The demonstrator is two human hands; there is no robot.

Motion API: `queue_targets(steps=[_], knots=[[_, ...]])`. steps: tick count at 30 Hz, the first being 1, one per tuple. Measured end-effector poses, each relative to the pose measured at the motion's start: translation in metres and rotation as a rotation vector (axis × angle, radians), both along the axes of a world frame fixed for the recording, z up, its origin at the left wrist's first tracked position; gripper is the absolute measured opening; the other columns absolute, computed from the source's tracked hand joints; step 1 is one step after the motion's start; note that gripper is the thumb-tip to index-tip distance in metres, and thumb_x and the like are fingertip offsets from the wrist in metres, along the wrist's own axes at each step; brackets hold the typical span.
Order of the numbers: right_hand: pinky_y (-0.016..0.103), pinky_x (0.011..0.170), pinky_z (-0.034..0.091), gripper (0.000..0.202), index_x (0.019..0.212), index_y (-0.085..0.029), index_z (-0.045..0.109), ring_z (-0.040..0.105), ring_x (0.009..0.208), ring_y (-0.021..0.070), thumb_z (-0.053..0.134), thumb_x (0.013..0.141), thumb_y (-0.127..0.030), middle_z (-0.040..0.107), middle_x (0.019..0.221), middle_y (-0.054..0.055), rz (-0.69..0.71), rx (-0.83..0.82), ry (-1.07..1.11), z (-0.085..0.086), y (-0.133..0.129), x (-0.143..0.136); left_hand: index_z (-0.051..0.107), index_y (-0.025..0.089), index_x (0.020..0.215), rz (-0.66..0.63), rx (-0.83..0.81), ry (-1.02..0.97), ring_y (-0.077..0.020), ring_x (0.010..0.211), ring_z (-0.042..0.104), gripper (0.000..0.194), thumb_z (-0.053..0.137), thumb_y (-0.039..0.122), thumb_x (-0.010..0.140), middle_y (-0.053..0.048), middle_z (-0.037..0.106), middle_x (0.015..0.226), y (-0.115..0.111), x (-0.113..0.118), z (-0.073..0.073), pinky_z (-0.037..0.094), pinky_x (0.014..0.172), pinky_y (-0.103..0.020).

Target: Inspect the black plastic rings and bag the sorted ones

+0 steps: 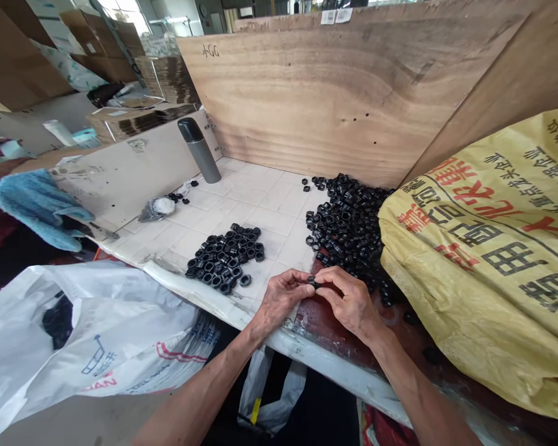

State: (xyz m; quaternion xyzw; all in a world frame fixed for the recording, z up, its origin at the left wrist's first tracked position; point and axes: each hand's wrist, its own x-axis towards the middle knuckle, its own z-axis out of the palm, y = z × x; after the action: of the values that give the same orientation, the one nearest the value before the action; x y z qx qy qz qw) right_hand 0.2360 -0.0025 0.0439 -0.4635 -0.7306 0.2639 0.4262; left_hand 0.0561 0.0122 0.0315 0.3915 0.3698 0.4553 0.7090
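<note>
Over the front part of the table, my left hand [283,298] and my right hand [349,300] meet fingertip to fingertip. Between them they pinch one small black ring [312,281], partly covered by the fingers. Beyond my right hand spreads a large heap of black rings [346,217], reaching to the yellow sack. A smaller, flatter group of black rings [225,255] lies on the pale tiled surface to the left of my left hand.
A yellow sack [488,248] bulges at the right. A grey flask [202,155] and a small plastic bag [158,209] stand back left. Wooden boards [330,93] wall the table's rear. White sacks [121,328] and a blue cloth [41,201] are at the left.
</note>
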Motion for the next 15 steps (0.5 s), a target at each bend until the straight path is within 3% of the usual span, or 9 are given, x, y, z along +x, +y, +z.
queue_targets(steps=[3, 10, 15], knots=[[0.034, 0.088, 0.055, 0.011, 0.096, -0.024, 0.067, 0.066, 0.096, 0.0204, 0.058, 0.093, -0.018, 0.068, 0.100, 0.005, 0.048, 0.042, 0.044, 0.0007, 0.0013, -0.0007, 0.072, 0.014, 0.088, -0.014, -0.014, -0.008, -0.0133, 0.072, 0.067, 0.032, 0.088, 0.030, 0.066, -0.003, 0.075, 0.081, 0.0008, -0.0014, 0.0016, 0.054, 0.077, -0.028], [0.032, 0.084, 0.055, 0.026, 0.121, -0.024, 0.059, 0.067, 0.088, 0.0194, 0.056, 0.095, -0.029, 0.069, 0.098, 0.005, -0.102, -0.054, -0.043, 0.0005, -0.0040, -0.0034, 0.070, 0.018, 0.095, 0.013, 0.125, 0.010, -0.0206, 0.094, 0.070, 0.028, 0.083, 0.030, 0.074, -0.006, 0.076, 0.101, -0.0040, 0.0017, -0.0023, 0.054, 0.090, -0.035], [0.029, 0.080, 0.054, 0.013, 0.107, -0.025, 0.058, 0.068, 0.086, 0.0186, 0.048, 0.099, -0.028, 0.070, 0.099, 0.004, -0.094, -0.079, -0.069, 0.0005, -0.0060, -0.0079, 0.070, 0.018, 0.097, 0.018, 0.159, 0.011, -0.0188, 0.091, 0.070, 0.027, 0.082, 0.028, 0.075, -0.004, 0.075, 0.098, -0.0038, 0.0025, -0.0082, 0.054, 0.089, -0.033]])
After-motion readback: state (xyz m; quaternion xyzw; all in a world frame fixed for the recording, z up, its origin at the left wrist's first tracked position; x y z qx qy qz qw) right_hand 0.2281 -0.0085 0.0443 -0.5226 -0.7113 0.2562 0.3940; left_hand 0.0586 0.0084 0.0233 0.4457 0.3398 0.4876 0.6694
